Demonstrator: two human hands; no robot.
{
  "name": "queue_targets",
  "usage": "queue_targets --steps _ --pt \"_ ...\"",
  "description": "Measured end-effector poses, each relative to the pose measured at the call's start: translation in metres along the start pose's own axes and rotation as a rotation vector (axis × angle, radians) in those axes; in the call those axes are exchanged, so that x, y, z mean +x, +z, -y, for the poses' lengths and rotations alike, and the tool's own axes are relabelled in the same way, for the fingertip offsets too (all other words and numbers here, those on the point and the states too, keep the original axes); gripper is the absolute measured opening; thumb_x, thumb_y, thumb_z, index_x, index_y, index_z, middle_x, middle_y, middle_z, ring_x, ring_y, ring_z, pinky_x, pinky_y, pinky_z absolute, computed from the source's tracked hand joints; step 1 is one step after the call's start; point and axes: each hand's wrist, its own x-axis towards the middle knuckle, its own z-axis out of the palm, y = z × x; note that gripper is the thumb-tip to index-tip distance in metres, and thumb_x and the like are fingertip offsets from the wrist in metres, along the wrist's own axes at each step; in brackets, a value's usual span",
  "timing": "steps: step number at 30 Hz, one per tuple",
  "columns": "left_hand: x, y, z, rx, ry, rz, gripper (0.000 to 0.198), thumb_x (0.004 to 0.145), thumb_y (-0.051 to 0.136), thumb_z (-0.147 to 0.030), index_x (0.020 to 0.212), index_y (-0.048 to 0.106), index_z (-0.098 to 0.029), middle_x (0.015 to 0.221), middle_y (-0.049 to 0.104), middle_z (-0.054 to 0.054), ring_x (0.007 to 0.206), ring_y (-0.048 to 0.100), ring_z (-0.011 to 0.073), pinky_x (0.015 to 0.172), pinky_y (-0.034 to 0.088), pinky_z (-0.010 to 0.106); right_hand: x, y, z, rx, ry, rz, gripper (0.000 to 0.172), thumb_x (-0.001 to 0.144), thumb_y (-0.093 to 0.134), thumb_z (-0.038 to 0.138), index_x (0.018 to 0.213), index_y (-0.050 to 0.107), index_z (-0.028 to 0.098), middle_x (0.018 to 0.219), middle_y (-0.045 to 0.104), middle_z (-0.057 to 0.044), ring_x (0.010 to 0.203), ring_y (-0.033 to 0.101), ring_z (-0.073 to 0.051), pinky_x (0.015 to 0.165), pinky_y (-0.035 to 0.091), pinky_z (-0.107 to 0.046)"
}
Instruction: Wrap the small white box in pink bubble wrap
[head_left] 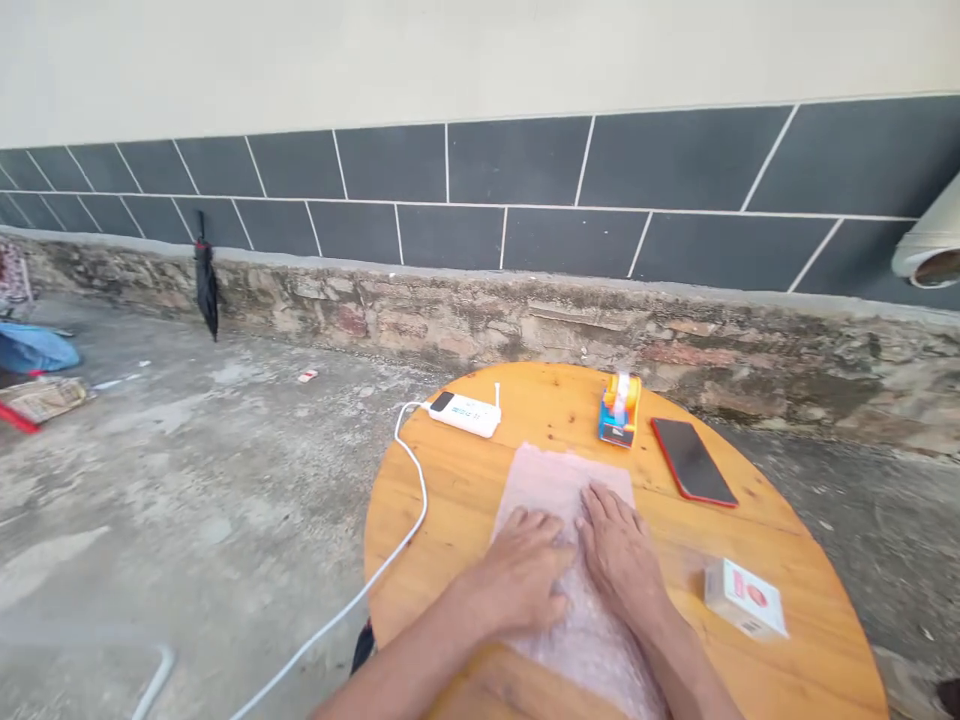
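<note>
A sheet of pinkish bubble wrap [553, 478] lies flat on a round wooden table [465, 490]. My left hand [525, 570] and my right hand [619, 550] both rest palm down on the sheet, side by side, fingers stretched out and pointing away from me. Neither hand holds anything. The near part of the sheet is partly covered by my forearms.
On the table stand a white power strip [465, 411] with a white cable [409, 480] trailing off the left edge, an orange and blue tape dispenser [620, 408], a red-edged phone [693, 460] and a small white box [745, 598]. A folded black umbrella [205, 280] leans on the wall.
</note>
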Motion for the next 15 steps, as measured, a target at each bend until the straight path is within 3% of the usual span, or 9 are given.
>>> queue_targets --steps 4,7,12,15 --pt "-0.033 0.013 0.005 -0.091 -0.117 -0.066 0.049 0.073 0.066 -0.035 0.119 0.055 -0.025 0.138 0.045 0.009 0.126 0.041 0.0288 0.105 0.036 0.046 -0.002 -0.009 0.005 0.043 0.005 0.060 0.042 0.093 0.037 0.022 0.131 0.049 0.010 0.138 0.047 -0.014 0.127 0.040 -0.027 0.104 0.031 -0.044" --pt "-0.052 0.025 0.016 -0.113 -0.146 -0.092 0.055 0.077 0.061 -0.032 0.129 0.048 -0.024 0.145 0.038 0.010 0.134 0.032 0.0295 0.110 0.030 0.050 0.001 -0.020 0.005 0.063 0.015 0.113 0.043 0.093 0.038 0.023 0.133 0.046 0.011 0.141 0.044 -0.013 0.130 0.037 -0.024 0.106 0.029 -0.041" --pt "-0.060 0.032 0.021 -0.100 -0.129 -0.125 0.053 0.079 0.060 -0.035 0.129 0.050 -0.023 0.145 0.039 0.010 0.134 0.033 0.0297 0.110 0.030 0.051 0.000 -0.040 0.010 0.068 -0.001 0.189 0.046 0.090 0.045 0.026 0.133 0.047 0.011 0.141 0.043 -0.014 0.129 0.038 -0.025 0.105 0.030 -0.039" --pt "-0.059 0.031 0.019 -0.089 -0.128 -0.139 0.053 0.078 0.060 -0.035 0.128 0.051 -0.023 0.144 0.040 0.010 0.133 0.034 0.0294 0.109 0.031 0.050 -0.018 -0.054 0.026 0.104 -0.097 0.219 0.046 0.087 0.051 0.029 0.131 0.049 0.017 0.142 0.042 -0.012 0.129 0.038 -0.025 0.105 0.030 -0.040"
